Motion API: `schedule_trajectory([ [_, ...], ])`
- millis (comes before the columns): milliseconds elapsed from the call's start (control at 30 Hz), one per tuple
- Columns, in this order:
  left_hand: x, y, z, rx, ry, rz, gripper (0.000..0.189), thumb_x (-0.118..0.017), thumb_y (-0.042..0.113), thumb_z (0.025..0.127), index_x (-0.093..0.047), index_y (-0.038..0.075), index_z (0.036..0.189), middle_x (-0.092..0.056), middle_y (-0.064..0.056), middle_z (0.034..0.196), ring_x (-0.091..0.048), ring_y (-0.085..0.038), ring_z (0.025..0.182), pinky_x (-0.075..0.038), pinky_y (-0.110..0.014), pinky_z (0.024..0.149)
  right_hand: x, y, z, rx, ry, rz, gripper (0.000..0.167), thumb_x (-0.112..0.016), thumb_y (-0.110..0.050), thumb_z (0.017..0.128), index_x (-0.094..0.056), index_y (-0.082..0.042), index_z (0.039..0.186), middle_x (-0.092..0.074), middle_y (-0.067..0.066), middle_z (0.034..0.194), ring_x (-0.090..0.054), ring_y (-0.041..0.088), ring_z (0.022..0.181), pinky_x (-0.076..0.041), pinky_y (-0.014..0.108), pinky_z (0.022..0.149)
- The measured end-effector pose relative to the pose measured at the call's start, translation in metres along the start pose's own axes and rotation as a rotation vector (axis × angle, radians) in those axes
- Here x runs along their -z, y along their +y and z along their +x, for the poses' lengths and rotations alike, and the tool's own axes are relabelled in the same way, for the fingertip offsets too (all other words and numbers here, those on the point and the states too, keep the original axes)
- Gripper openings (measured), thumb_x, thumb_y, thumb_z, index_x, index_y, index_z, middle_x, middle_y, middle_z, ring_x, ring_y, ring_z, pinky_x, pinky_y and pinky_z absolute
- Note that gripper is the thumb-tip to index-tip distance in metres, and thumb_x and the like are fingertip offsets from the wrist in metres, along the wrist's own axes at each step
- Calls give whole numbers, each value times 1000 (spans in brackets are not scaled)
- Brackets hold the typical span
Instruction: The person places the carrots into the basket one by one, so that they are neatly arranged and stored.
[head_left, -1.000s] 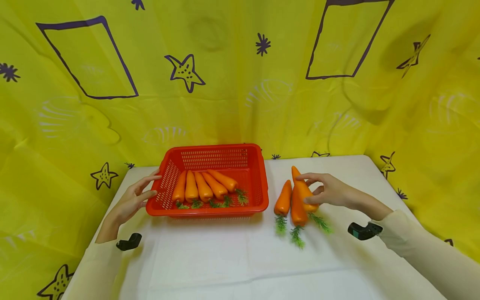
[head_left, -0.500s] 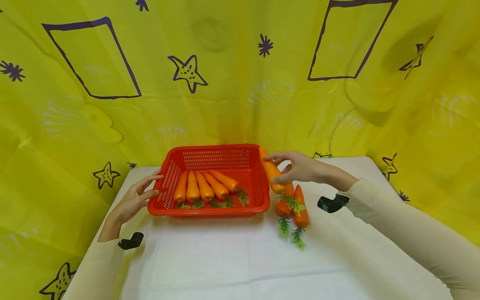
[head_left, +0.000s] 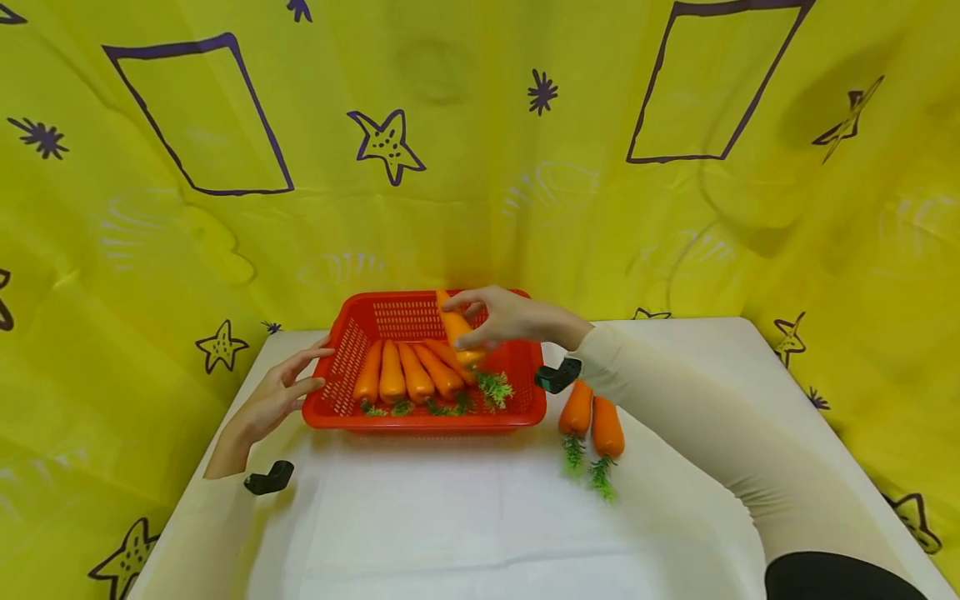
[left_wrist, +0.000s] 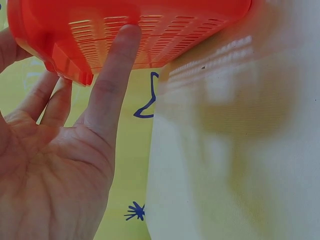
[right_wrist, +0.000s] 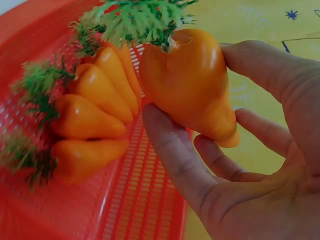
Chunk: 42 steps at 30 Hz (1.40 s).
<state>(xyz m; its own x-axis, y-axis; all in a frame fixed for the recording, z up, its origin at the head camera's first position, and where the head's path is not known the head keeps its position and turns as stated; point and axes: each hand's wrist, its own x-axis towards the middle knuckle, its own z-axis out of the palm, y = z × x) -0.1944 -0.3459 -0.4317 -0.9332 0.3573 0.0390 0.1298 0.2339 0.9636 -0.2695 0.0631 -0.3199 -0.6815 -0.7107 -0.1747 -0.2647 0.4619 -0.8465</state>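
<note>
My right hand [head_left: 504, 318] pinches an orange carrot [head_left: 453, 325] with a feathery green top, held tilted over the inside of the red plastic basket [head_left: 427, 422]. The right wrist view shows thumb and fingers around the carrot's thick body [right_wrist: 185, 75], its leaves overhanging the others. Below it, several carrots [head_left: 392, 375] lie side by side in the basket, tips toward the back. At the basket's left end, my left hand [head_left: 270, 400] touches the rim and outer wall with fairly straight fingers; in the left wrist view one finger [left_wrist: 112, 75] lies against the slotted wall.
Two more carrots, one [head_left: 576, 410] beside the basket and another [head_left: 606, 429] right of it, lie on the white tablecloth [head_left: 420, 517]. A yellow patterned curtain [head_left: 480, 208] closes off the back and both sides. My right forearm crosses above the table's right part.
My right hand has lifted a carrot from the group of three on the right and carried it left over the basket. The left hand stays at the basket's left end.
</note>
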Motion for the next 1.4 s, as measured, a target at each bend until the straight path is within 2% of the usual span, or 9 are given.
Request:
schedule_trajectory([
  [167, 1, -2, -1, 15, 9, 5, 49, -53, 11, 107, -40, 2, 154, -10, -4, 173, -14, -49, 152, -53, -34, 94, -18, 0, 34, 14, -22, 47, 65, -81, -23, 90, -54, -21, 150, -52, 7, 142, -58, 23, 109, -59, 40, 83],
  [433, 2, -1, 2, 27, 18, -3, 49, -54, 10, 106, -40, 3, 153, -10, -4, 173, -14, -49, 152, -56, -32, 90, -45, 3, 82, -33, -76, 110, 68, -79, -20, 92, -49, -15, 153, -61, 17, 124, -60, 20, 80, -54, 55, 92],
  [667, 1, 1, 2, 33, 22, -18, 49, -53, 9, 106, -40, 2, 153, -9, -4, 173, -17, -49, 151, -57, -33, 89, -66, 6, 111, -51, -94, 173, 68, -78, -17, 93, -48, -11, 153, -65, 9, 110, -57, 21, 72, -54, 55, 92],
  [800, 1, 1, 2, 31, 20, -21, 50, -54, 10, 106, -39, 2, 154, -9, -4, 173, -18, -48, 151, -57, -33, 89, -77, 7, 123, -71, -94, 219, 69, -77, -14, 93, -45, -5, 154, -65, 14, 119, -62, 19, 77, -57, 47, 90],
  [933, 1, -1, 3, 27, 18, -20, 50, -53, 10, 107, -39, 3, 154, -11, -3, 173, -22, -44, 151, -57, -34, 90, -85, 8, 132, -106, -86, 250, 69, -78, -14, 92, -47, -6, 153, -57, 12, 137, -64, 19, 81, -59, 42, 86],
  [1000, 2, -2, 4, 29, 20, -22, 50, -53, 10, 107, -40, 3, 154, -11, -3, 173, -25, -41, 150, -57, -35, 90, -88, 8, 135, -113, -81, 257, 69, -78, -14, 92, -48, -7, 153, -57, 13, 136, -62, 20, 79, -59, 42, 85],
  [1100, 2, -3, 4, 25, 21, -22, 49, -53, 10, 107, -40, 3, 154, -11, -3, 173, -28, -37, 148, -57, -35, 90, -91, 8, 138, -117, -77, 268, 68, -78, -14, 92, -48, -6, 152, -61, 11, 126, -61, 19, 76, -60, 43, 85],
  [1267, 2, -3, 4, 14, 16, -24, 49, -53, 9, 107, -40, 2, 154, -11, -3, 173, -25, -43, 149, -57, -35, 90, -96, 8, 143, -139, -98, 257, 66, -76, -15, 94, -47, -5, 153, -69, 14, 104, -67, 21, 72, -60, 41, 81],
  [1400, 2, -2, 3, 18, 14, -28, 50, -52, 9, 107, -39, 2, 154, -10, -3, 173, -26, -42, 149, -57, -34, 91, -98, 9, 146, -165, -86, 257, 66, -78, -16, 93, -49, -5, 151, -70, 11, 97, -68, 20, 72, -60, 38, 78],
])
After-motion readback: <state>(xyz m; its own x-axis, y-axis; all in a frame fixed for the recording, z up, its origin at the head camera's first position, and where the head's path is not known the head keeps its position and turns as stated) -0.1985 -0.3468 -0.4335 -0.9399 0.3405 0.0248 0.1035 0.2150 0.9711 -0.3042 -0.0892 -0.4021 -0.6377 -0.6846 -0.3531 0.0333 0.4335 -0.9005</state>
